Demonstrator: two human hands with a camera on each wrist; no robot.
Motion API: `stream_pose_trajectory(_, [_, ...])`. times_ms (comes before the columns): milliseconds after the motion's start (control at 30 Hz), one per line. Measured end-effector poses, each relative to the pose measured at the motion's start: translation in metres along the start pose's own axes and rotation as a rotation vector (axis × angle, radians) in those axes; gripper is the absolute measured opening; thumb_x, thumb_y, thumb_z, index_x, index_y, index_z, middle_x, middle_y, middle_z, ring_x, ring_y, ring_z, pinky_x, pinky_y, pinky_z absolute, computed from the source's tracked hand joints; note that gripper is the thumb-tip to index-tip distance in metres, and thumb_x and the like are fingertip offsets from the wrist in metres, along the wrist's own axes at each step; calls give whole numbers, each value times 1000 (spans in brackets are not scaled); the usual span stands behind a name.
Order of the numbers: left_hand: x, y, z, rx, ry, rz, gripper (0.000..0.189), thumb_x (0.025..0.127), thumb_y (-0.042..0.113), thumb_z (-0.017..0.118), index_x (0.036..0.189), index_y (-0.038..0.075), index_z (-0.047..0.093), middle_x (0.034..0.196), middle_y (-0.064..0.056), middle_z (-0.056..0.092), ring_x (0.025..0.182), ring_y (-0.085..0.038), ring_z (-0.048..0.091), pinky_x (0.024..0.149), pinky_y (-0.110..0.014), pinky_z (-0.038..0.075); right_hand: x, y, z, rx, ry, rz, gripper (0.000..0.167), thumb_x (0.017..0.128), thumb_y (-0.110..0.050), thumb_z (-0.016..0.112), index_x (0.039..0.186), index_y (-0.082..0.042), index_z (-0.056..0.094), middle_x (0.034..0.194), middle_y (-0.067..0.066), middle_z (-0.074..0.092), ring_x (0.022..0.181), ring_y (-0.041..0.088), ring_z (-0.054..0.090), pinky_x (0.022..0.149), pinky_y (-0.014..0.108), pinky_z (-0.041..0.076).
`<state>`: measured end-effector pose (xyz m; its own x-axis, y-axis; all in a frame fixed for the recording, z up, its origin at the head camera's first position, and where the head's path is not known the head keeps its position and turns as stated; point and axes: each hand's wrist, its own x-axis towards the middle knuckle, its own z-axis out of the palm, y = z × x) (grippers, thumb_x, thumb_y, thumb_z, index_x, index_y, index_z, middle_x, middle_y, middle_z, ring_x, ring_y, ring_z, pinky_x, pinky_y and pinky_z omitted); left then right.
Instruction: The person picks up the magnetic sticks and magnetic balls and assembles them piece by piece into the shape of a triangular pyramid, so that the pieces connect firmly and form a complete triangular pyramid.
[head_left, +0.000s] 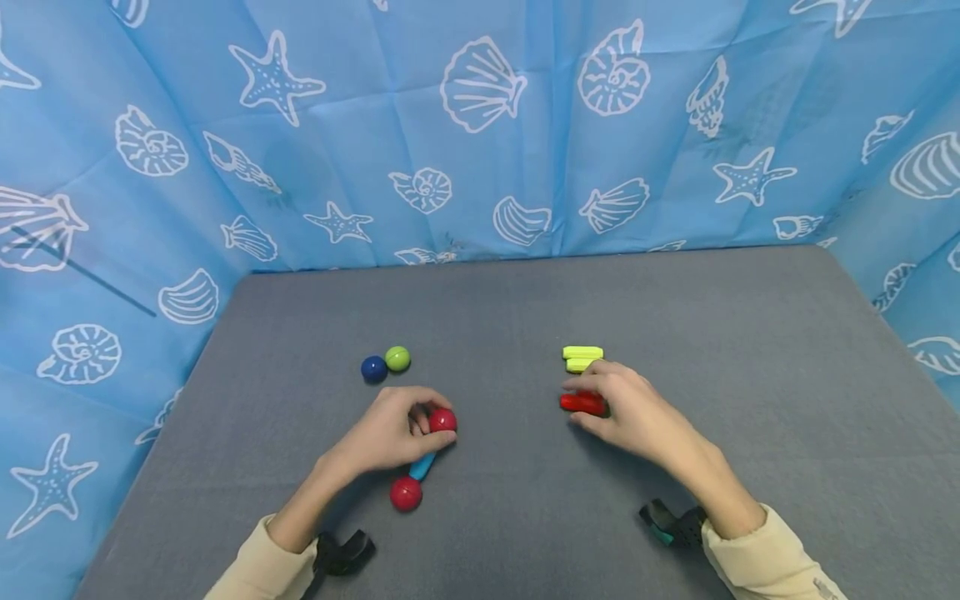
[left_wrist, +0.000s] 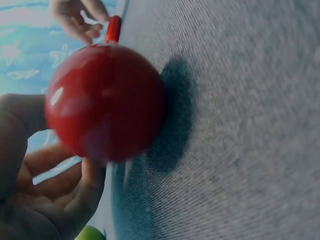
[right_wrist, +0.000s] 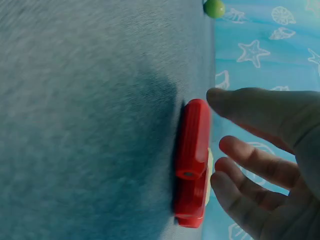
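My left hand [head_left: 393,429] pinches a glossy red ball [head_left: 442,419] between thumb and fingers. From there a short blue stick [head_left: 422,467] runs toward a second red ball [head_left: 406,493], nearer to me. A large red ball [left_wrist: 105,102] fills the middle of the left wrist view, overlapping the fingers behind it. My right hand [head_left: 626,408] hovers around two red sticks [head_left: 583,403] lying side by side on the table. In the right wrist view, its thumb tip stands close to the upper red stick [right_wrist: 194,135], and the other fingers are loosely bent, apart from it.
Two yellow sticks [head_left: 582,353] lie just behind the red ones. A dark blue ball [head_left: 373,369] and a green ball [head_left: 397,358] sit together beyond my left hand. The grey cloth table [head_left: 510,533] meets a blue shell-patterned curtain [head_left: 337,125] at its back and sides.
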<state>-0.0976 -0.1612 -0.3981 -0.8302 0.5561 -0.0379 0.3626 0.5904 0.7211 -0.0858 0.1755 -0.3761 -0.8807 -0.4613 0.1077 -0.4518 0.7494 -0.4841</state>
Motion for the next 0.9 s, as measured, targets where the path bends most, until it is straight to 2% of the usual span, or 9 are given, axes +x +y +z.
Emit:
stream_pose_trajectory(100, [-3,0,-1,-74,41,-76,29,87,22,82,110,6,71,78,0,69,63,-1,60,59,-21,53,-1,3,2,-26,-7,26,36,80,-9,86,114,-2,76,100,8,69,84,16,60,73,36,52])
stream_pose_trajectory(200, [-6,-1,-2,-184,54,-126,30,87,21,82,108,4,67,86,-6,73,67,-4,68,61,-22,55,-2,5,3,-35,-10,40,36,79,-10,87,113,-1,76,98,7,68,82,15,58,71,35,51])
stream_pose_trajectory(333, [-10,-5,-2,-377,16,-176,33,88,16,80,107,-1,59,95,-16,76,78,-12,76,66,-24,57,-3,6,5,-39,-18,43,33,79,-9,87,109,0,77,95,5,67,80,13,56,70,33,49])
stream_pose_trajectory(400, [-11,-7,-3,-444,-13,-189,35,87,14,81,106,-2,56,98,-18,76,82,-13,77,70,-24,58,-3,7,5,-42,-24,41,31,78,-8,87,107,0,78,94,4,67,80,12,55,69,31,49])
stream_pose_trajectory(467, [-12,-9,-3,-453,-43,-178,37,86,15,82,109,-2,58,101,-16,74,83,-11,77,73,-24,60,-3,7,5,-40,-30,35,30,78,-7,87,106,-1,78,93,4,67,79,12,54,68,29,47])
stream_pose_trajectory(600, [-14,-11,-4,-371,-114,-97,38,86,18,83,118,2,69,100,-11,67,74,-3,66,69,-22,57,-4,6,5,-45,-36,28,29,78,-7,87,106,-2,78,93,2,67,78,10,53,68,28,47])
stream_pose_trajectory(667, [-15,-11,-4,-358,-149,-73,40,86,19,84,120,4,71,100,-11,68,73,-3,65,69,-22,58,-3,6,5,-46,-38,27,30,78,-6,87,106,-3,79,93,2,68,79,10,54,68,29,48])
stream_pose_trajectory(767, [-16,-9,-3,-383,-176,-93,40,83,19,86,116,5,71,102,-11,70,78,-6,71,73,-24,60,-3,4,6,-47,-39,35,30,78,-6,87,106,-4,79,93,2,69,80,12,56,70,31,50])
stream_pose_trajectory(900, [-17,-7,-1,-363,-158,-114,40,80,21,89,111,7,69,100,-8,73,80,-10,76,74,-26,61,-3,2,8,-52,-41,45,27,79,-6,86,104,-4,79,93,1,70,80,12,58,72,34,52])
